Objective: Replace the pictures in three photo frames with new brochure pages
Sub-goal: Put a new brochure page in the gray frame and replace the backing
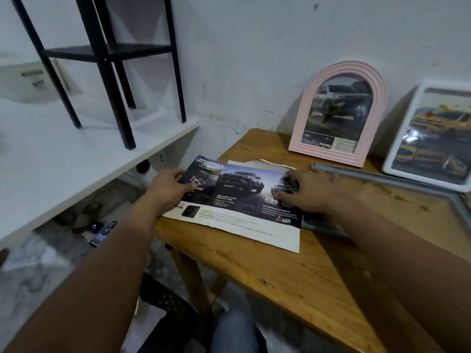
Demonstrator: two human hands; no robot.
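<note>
While left hand [170,184] pinches brochure page [237,200] at left edge and right hand [309,191] presses flat, fingers spread, page lies on wooden table [280,276] overhanging edge — uneven pull risks tear or crease; grey frame [382,179] just beside right hand could snag corner.

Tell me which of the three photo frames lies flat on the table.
The grey frame beside the right hand lies flat; the pink arched frame and white frame lean on the wall.

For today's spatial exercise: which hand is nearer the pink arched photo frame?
Right. The right hand lies just below the pink arched photo frame; the left hand is farther left.
</note>
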